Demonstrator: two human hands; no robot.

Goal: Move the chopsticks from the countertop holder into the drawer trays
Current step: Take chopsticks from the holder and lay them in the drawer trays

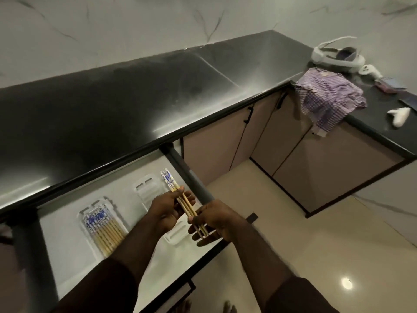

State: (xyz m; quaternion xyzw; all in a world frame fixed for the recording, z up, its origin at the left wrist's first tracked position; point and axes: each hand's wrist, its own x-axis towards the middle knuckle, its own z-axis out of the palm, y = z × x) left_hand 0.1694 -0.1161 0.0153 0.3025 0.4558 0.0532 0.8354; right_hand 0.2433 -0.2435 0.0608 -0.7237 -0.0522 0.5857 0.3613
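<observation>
A few chopsticks (185, 203) are gripped by both hands over the open drawer (67, 256), left hand (168, 211) fingers closed mid-shaft, right hand (215, 220) pinched on the plain ends. The rest are already laid in the left tray (102, 231), and the right tray (151, 188) sits just underneath

I see a glossy black stone countertop (117, 96) from nine to three o'clock, backed by a white marble wall with thin grey veins (135, 26). At six o'clock, slender pale bamboo chopsticks with blue-and-white floral tops (178, 195) show tan shafts. At eight o'clock, a clear plastic tray (102, 227) carries more of that blue-and-white pattern over tan. The pale grey drawer floor (67, 242) surrounds it. At two o'clock lies a crumpled purple-and-white checked cloth (327, 96). Cabinet doors (214, 145) are dusty mauve with black handles; the floor (293, 240) is cream.
</observation>
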